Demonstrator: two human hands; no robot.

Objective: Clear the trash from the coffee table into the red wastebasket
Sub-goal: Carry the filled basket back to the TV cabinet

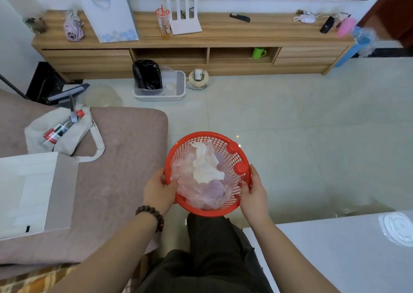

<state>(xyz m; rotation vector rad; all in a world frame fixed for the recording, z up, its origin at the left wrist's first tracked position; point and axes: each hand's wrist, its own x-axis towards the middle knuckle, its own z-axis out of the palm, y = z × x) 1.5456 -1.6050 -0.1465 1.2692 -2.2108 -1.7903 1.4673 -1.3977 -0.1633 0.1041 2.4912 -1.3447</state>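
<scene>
A red mesh wastebasket (183,146) is held over the floor in front of my knees. My left hand (157,191) grips its left rim, thumb inside against the contents. My right hand (253,192) grips its right rim. Inside lie a crumpled clear plastic bag (201,194), a white tissue (204,169) and two red bottle caps (240,167). The white coffee table (324,252) fills the lower right corner, with a clear plastic lid (396,228) near its far right edge.
A brown sofa (116,181) at left carries a canvas tote with a can (60,129) and a white paper bag (33,192). A wooden TV cabinet (192,46) spans the back. A white bin (159,84) and a paper cup (198,77) sit on the tiled floor.
</scene>
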